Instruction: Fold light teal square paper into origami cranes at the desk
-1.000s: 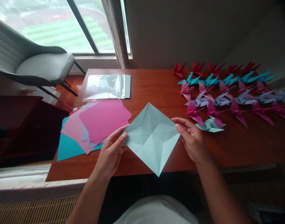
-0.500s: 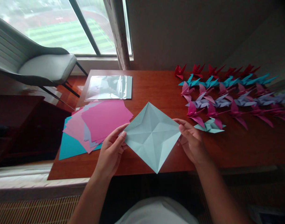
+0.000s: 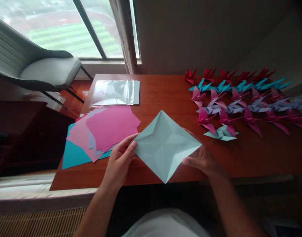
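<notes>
Mint paper (image 3: 164, 144), left hand (image 3: 120, 158) pinching its left corner, right hand (image 3: 204, 160) partly behind, grip unclear

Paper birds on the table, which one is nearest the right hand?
The pale green bird, nearest the right hand. It's the only pale green one; the other birds stand in rows farther away.

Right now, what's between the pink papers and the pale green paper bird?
The head view shows a creased pale green sheet between them, its left corner in the left hand and the right hand by its right corner.
</notes>
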Demonstrator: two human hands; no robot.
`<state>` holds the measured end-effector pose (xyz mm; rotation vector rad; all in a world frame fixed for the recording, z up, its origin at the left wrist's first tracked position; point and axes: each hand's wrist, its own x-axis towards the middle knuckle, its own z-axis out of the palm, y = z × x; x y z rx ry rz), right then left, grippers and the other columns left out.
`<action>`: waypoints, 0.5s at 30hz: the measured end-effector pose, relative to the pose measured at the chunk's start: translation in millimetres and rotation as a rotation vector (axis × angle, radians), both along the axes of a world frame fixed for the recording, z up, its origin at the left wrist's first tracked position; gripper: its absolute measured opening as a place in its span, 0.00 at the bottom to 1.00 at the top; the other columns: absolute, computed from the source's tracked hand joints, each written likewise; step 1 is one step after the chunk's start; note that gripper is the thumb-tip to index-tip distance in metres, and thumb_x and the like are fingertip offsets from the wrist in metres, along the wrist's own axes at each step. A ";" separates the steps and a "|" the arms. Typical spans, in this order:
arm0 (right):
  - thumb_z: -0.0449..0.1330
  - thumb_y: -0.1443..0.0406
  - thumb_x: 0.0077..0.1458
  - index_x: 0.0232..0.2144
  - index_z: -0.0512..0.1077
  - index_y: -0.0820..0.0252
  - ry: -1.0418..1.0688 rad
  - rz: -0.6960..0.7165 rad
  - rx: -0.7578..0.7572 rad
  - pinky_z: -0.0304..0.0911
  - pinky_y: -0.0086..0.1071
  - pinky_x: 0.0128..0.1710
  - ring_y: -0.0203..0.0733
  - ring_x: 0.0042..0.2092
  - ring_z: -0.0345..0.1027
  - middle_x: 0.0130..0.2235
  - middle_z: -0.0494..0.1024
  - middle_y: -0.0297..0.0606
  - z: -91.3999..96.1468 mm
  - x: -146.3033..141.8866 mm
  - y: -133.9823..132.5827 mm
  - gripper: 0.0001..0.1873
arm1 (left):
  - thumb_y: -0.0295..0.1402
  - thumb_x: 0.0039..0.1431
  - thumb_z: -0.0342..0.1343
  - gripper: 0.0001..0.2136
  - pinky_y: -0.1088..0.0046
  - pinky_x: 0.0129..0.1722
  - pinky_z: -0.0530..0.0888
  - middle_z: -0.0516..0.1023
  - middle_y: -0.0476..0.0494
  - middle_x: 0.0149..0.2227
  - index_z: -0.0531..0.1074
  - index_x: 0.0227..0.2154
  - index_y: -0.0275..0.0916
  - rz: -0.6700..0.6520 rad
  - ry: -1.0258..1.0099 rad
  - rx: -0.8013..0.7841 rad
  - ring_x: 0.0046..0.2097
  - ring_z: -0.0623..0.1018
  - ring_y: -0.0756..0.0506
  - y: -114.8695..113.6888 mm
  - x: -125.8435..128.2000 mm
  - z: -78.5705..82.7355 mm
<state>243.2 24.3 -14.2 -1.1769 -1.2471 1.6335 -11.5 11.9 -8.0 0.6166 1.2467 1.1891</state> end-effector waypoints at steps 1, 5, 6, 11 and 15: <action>0.74 0.45 0.38 0.54 0.73 0.51 0.006 0.014 -0.003 0.71 0.52 0.55 0.58 0.55 0.74 0.50 0.81 0.43 -1.7 1.0 -0.2 0.42 | 0.37 0.54 0.68 0.17 0.80 0.31 0.74 0.83 0.45 0.36 0.81 0.47 0.41 -0.002 -0.001 0.002 0.32 0.77 0.51 -0.3 0.1 -0.4; 0.76 0.48 0.36 0.48 0.77 0.54 0.011 0.087 0.001 0.71 0.52 0.55 0.60 0.53 0.76 0.49 0.82 0.44 -8.1 3.8 -1.8 0.37 | 0.37 0.55 0.68 0.17 0.81 0.31 0.74 0.83 0.44 0.38 0.80 0.48 0.41 -0.015 0.007 0.008 0.33 0.77 0.51 -0.6 0.4 -0.8; 0.77 0.48 0.35 0.47 0.78 0.54 -0.013 0.100 0.002 0.71 0.52 0.55 0.61 0.53 0.75 0.48 0.82 0.44 -9.3 4.7 -2.2 0.36 | 0.37 0.55 0.67 0.17 0.81 0.31 0.74 0.83 0.44 0.37 0.80 0.48 0.41 -0.020 0.009 0.010 0.33 0.77 0.51 -0.5 0.4 -0.7; 0.76 0.48 0.36 0.48 0.78 0.49 -0.076 0.130 0.024 0.70 0.53 0.56 0.60 0.55 0.74 0.51 0.81 0.41 -15.4 12.2 -4.2 0.35 | 0.37 0.55 0.67 0.18 0.81 0.31 0.74 0.82 0.45 0.37 0.80 0.49 0.41 -0.032 0.013 0.006 0.32 0.76 0.51 -0.1 0.7 1.2; 0.77 0.51 0.35 0.51 0.77 0.49 -0.111 0.059 0.065 0.68 0.56 0.58 0.61 0.55 0.74 0.46 0.83 0.41 -17.8 14.1 -4.6 0.38 | 0.38 0.55 0.67 0.20 0.79 0.30 0.74 0.82 0.44 0.37 0.79 0.50 0.41 -0.040 0.020 -0.005 0.32 0.76 0.50 0.0 0.9 1.5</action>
